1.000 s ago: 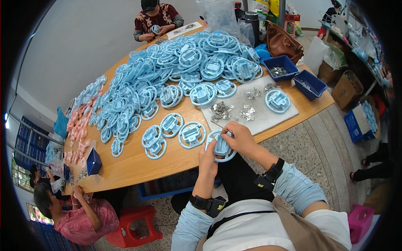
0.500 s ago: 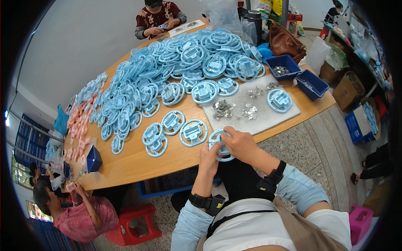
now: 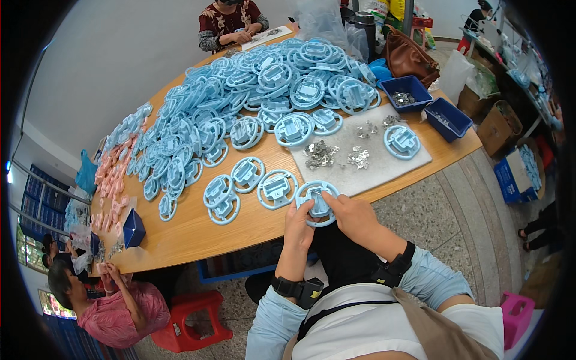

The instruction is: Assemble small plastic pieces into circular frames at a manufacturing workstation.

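- Moved since the earlier frame: the right hand [image 3: 356, 221] has swung off the top edge of the light-blue plastic ring [image 3: 320, 210], its index finger now laid on the central housing; more of the ring's face is exposed.
- Left hand [image 3: 297, 228]: clamped on the ring's near-left side, thumb over the face.
- Right hand: index finger extended and touching the housing, other fingers curled — cannot tell whether its thumb also grips.
- Ring position: between the two hands, face up, at the near edge of the wooden table [image 3: 255, 234]. Any small part under the right fingertip is too small to tell.
- Just left of the left fingers: one loose light-blue ring [image 3: 277, 191], flat on the wood. Further left, another ring [image 3: 248, 174] and an overlapping pair [image 3: 221, 201].
- Ahead of the right fingers: a pale grey board [image 3: 384, 175] bearing a darker heap of metal clips [image 3: 320, 155], a brighter heap [image 3: 359, 158] and one ring [image 3: 402, 143].
- Beyond the board, ahead and right of the right fingers: two dark-blue bins, nearer [image 3: 454, 131] and farther [image 3: 414, 108], both containing metal pieces.
- Well ahead of both hands: a large pile of light-blue rings [image 3: 264, 84] — a co-worker [image 3: 223, 24] sits behind it.
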The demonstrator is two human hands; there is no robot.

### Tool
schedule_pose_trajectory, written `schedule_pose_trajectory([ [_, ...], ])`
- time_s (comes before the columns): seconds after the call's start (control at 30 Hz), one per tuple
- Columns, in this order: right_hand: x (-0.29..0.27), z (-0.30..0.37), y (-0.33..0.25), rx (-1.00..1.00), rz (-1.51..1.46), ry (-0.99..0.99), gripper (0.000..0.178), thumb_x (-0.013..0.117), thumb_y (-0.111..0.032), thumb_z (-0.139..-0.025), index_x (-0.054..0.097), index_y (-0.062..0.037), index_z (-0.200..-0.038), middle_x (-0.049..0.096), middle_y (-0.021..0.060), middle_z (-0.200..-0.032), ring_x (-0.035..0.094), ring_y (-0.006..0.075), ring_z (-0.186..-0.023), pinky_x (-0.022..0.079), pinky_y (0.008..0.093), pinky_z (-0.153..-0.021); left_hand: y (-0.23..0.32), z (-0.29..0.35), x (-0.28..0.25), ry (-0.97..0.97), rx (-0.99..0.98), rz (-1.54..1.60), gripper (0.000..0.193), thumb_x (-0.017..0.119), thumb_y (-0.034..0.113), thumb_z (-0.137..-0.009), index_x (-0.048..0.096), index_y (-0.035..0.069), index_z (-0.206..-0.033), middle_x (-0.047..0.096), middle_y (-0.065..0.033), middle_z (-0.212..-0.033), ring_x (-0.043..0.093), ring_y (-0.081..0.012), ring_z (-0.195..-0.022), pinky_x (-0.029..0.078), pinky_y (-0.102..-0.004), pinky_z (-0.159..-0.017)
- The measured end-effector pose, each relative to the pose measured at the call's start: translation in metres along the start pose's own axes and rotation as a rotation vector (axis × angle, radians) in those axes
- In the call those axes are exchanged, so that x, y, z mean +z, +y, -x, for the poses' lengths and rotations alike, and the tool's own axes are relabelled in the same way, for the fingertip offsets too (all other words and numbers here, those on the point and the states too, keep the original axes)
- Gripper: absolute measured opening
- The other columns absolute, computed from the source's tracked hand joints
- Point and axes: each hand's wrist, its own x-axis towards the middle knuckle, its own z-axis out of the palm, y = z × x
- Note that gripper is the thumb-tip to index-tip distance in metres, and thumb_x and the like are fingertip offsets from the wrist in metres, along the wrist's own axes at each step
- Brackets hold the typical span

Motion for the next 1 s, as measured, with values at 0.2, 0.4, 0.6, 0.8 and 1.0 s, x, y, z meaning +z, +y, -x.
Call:
schedule_pose_trajectory([
  [0.2, -0.005, -0.001, -0.008, -0.061, 0.116, -0.008, 0.041, 0.052, -0.009, -0.075, 0.049, -0.0028, -0.115, 0.057, 0.0103, -0.071, 0.061, 0.0251, -0.061, 0.047, 0.036, -0.049, 0.001, 0.004, 0.007, 0.027, 0.022, -0.022, 0.031, 0.053, 0.006, -0.081, 0.044, 0.005, -0.111, 0.057, -0.0063, -0.096, 0.058, -0.0161, -0.086, 0.051, -0.0312, -0.068],
  [0.4, -0.001, -0.013, -0.023, -0.164, 0.36, -0.126, 0.041, 0.051, -0.011, -0.075, 0.049, 0.0039, -0.114, 0.057, 0.012, -0.068, 0.059, 0.0221, -0.055, 0.047, 0.0311, -0.047, -0.001, 0.003, 0.008, 0.05, 0.068, -0.151, 0.028, 0.05, 0.006, -0.082, 0.046, 0.006, -0.109, 0.056, -0.0044, -0.093, 0.056, -0.0131, -0.08, 0.046, -0.0241, -0.059],
  [0.6, -0.012, -0.014, 0.001, -0.131, 0.141, -0.158, 0.036, 0.055, -0.015, -0.077, 0.051, -0.0032, -0.11, 0.057, 0.0109, -0.066, 0.06, 0.0266, -0.061, 0.048, 0.0366, -0.052, -0.001, 0.007, 0.013, 0.051, 0.08, -0.098, 0.029, 0.05, 0.007, -0.081, 0.046, 0.004, -0.109, 0.055, -0.007, -0.097, 0.058, -0.0165, -0.084, 0.051, -0.0299, -0.068],
  [0.8, -0.007, -0.015, 0.02, 0.225, -0.414, 0.181, 0.033, 0.057, -0.011, -0.079, 0.055, 0.0001, -0.109, 0.062, 0.0138, -0.079, 0.061, 0.0214, -0.065, 0.047, 0.0306, -0.058, 0.007, 0.013, 0.011, -0.112, -0.014, 0.037, 0.033, 0.05, 0.015, -0.081, 0.046, 0.003, -0.112, 0.056, -0.0112, -0.104, 0.059, -0.0219, -0.092, 0.052, -0.0358, -0.077],
  [1.0, -0.011, -0.016, 0.028, 0.284, -0.82, 0.137, 0.024, 0.054, -0.008, -0.081, 0.06, 0.0026, -0.101, 0.064, 0.0135, -0.08, 0.06, 0.0162, -0.068, 0.046, 0.0282, -0.06, 0.013, 0.005, 0.016, -0.068, -0.108, -0.148, 0.03, 0.054, 0.024, -0.086, 0.052, 0.005, -0.109, 0.06, -0.0067, -0.1, 0.061, -0.0172, -0.086, 0.052, -0.0322, -0.072],
])
